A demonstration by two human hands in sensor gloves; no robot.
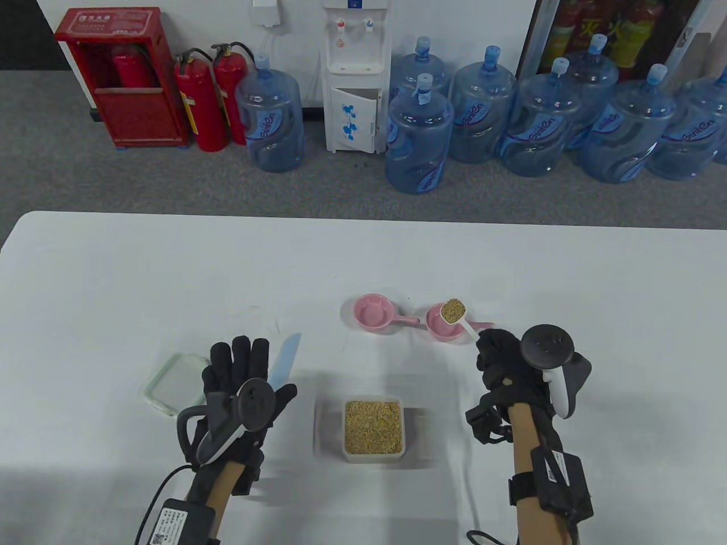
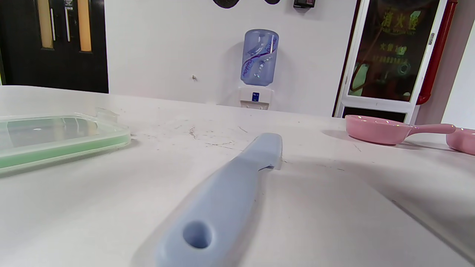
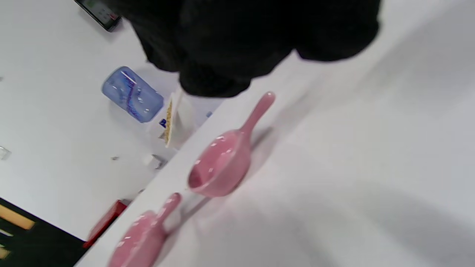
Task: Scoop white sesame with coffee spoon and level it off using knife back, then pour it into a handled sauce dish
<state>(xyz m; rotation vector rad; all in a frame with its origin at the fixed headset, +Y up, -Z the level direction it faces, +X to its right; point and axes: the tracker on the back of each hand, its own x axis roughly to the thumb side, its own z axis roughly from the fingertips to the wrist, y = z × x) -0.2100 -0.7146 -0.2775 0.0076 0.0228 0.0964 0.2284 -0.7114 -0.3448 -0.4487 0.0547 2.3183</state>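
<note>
Table view, surface: white table [image 1: 170, 267], faintly scuffed, far corners rounded.
Table view, right hand: right hand [image 1: 502, 363] pinches the white handle of the coffee spoon [image 1: 461, 318]; its bowl, filled with white sesame [image 1: 453, 309], hangs over the nearer handled sauce dish [image 1: 446, 325].
Table view, second dish: a second pink dish [image 1: 372, 313] sits just left of the first, apart from it.
Table view, left hand: left hand [image 1: 238, 377] lies flat with fingers straight, over the handle of the knife [image 1: 285, 356]; the pale blue blade points away from the person.
Table view, container: square sesame container [image 1: 374, 428] sits between the two hands; its lid [image 1: 170, 386] lies at the far left.
Table view, room: grey carpet, a water dispenser [image 1: 355, 74], blue water jugs [image 1: 420, 136], red fire extinguishers [image 1: 207, 99] and a red cabinet [image 1: 119, 76] along the wall.
Left wrist view: the knife's blue handle lies on the table, the green-rimmed lid to its left and both pink dishes far right.
Right wrist view: tilted; dark gloved fingers at top, the spoon edge-on above the nearer dish's rim.
</note>
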